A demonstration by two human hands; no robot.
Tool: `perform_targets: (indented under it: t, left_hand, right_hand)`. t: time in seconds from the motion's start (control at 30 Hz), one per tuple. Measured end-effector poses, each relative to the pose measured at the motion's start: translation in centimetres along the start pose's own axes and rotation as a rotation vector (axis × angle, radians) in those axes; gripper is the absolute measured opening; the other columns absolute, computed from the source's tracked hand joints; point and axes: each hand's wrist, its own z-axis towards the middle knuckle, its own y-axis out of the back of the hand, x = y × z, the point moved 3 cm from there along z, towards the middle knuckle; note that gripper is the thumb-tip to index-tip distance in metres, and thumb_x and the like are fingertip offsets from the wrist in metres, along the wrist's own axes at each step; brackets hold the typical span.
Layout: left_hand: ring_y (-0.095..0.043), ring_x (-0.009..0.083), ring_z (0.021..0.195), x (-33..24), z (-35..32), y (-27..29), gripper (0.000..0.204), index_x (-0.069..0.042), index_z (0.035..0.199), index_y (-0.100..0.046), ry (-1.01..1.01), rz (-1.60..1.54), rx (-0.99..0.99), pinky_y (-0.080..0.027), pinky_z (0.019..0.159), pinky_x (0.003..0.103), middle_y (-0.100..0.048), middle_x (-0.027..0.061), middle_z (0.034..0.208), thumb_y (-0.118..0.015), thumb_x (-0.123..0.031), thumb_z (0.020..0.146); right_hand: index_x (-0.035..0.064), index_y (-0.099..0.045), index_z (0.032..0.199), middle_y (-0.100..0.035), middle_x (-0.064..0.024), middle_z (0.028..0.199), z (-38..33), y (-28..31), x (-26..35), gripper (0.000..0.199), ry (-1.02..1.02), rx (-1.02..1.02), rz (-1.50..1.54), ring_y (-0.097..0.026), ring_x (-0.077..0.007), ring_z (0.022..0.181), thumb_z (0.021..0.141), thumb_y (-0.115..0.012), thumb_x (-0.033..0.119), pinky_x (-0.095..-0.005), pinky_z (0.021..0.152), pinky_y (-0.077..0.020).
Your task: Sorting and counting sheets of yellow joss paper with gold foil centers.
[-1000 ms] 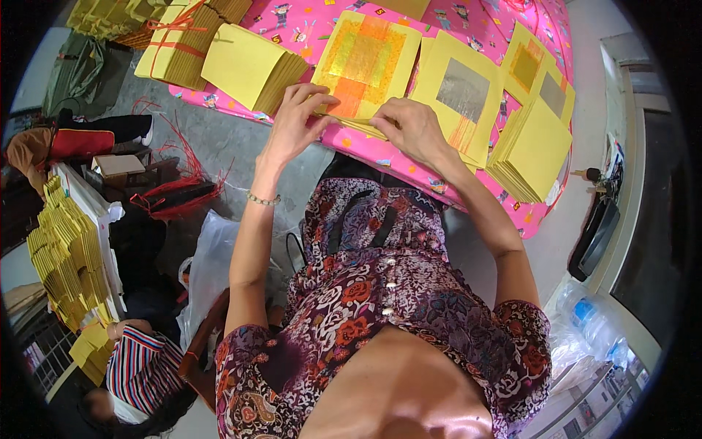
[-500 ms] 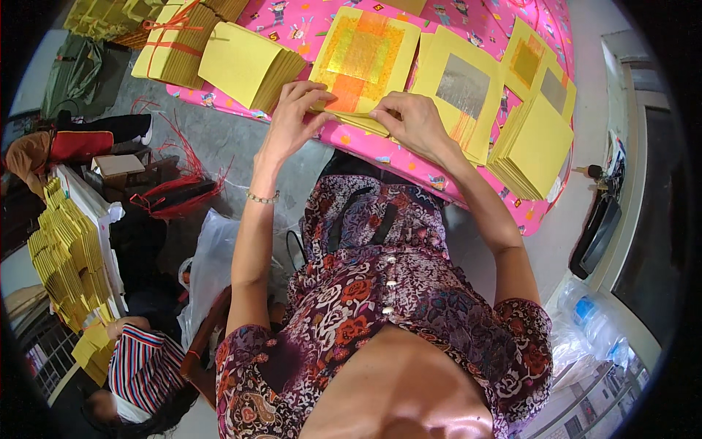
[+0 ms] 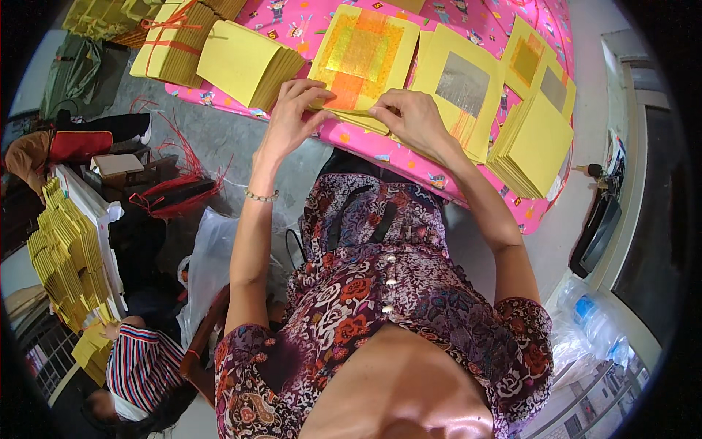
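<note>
The left hand (image 3: 291,117) and right hand (image 3: 409,121) pinch the near edge of a yellow paper stack (image 3: 362,62) (gold and orange square just beyond the fingertips).

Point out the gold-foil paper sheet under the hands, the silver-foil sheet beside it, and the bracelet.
Gold-foil paper sheet (image 3: 363,45), head view: on its gold foil centre.
Silver-foil sheet (image 3: 463,83), head view: on its silver foil patch.
Bracelet (image 3: 261,196), head view: on the beads across the left wrist.

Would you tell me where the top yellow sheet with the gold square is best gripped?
Probably at its near edge, coming from the person's side: the gold-square sheet lies flat on its stack, and that edge overhangs toward the body, where the left hand and right hand pinch it.
</note>
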Motion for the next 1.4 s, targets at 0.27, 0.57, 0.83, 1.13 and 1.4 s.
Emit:
perform_targets:
  t: [0.27,0.57,0.83,1.13,1.4]
  left_hand:
    - [-0.047,0.0271,0.111,0.2,0.1,0.0,0.03,-0.009,0.102,-0.065,0.02,-0.015,0.007,-0.039,0.094,0.038,-0.057,0.0064,0.113,-0.071,-0.017,0.074]
    - [-0.047,0.0272,0.111,0.4,0.0,-0.1,0.032,-0.009,0.103,-0.065,0.011,0.005,0.001,-0.04,0.094,0.038,-0.057,0.0066,0.113,-0.071,-0.017,0.072]
    - [-0.047,0.0282,0.109,-0.1,0.2,0.0,0.03,-0.009,0.101,-0.065,0.032,0.008,0.009,-0.041,0.093,0.038,-0.057,0.0078,0.112,-0.072,-0.019,0.074]
    - [-0.047,0.0292,0.108,0.0,0.5,0.1,0.027,-0.009,0.099,-0.065,0.025,0.007,0.003,-0.043,0.092,0.039,-0.058,0.0081,0.111,-0.071,-0.018,0.074]
    - [-0.047,0.0293,0.106,-1.3,1.0,0.4,0.033,-0.009,0.097,-0.065,-0.002,0.069,0.005,-0.041,0.088,0.04,-0.057,0.0082,0.107,-0.074,-0.025,0.07]
  right_hand:
    - [0.003,-0.066,0.077,-0.062,-0.0147,0.069,0.1,0.0,0.0,0.025,-0.013,0.004,0.012,-0.059,-0.0331,0.066,0.083,-0.058,0.026,-0.0427,0.062,-0.0461]
    - [0.003,-0.066,0.078,-0.062,-0.0144,0.069,0.1,0.0,0.0,0.025,-0.019,0.019,-0.003,-0.06,-0.0323,0.066,0.083,-0.058,0.026,-0.0425,0.063,-0.0465]
    - [0.0031,-0.066,0.077,-0.062,-0.0138,0.067,0.2,0.0,0.0,0.025,-0.03,0.027,0.006,-0.06,-0.0318,0.064,0.083,-0.058,0.025,-0.0417,0.062,-0.0464]
    - [0.0024,-0.065,0.075,-0.061,-0.0142,0.066,0.5,0.1,0.0,0.026,-0.024,0.021,0.009,-0.059,-0.0323,0.064,0.083,-0.057,0.025,-0.0427,0.063,-0.0458]
    - [0.0023,-0.064,0.075,-0.06,-0.015,0.065,0.2,-0.1,-0.4,0.026,-0.032,-0.001,0.002,-0.059,-0.0332,0.064,0.083,-0.058,0.026,-0.0434,0.061,-0.0454]
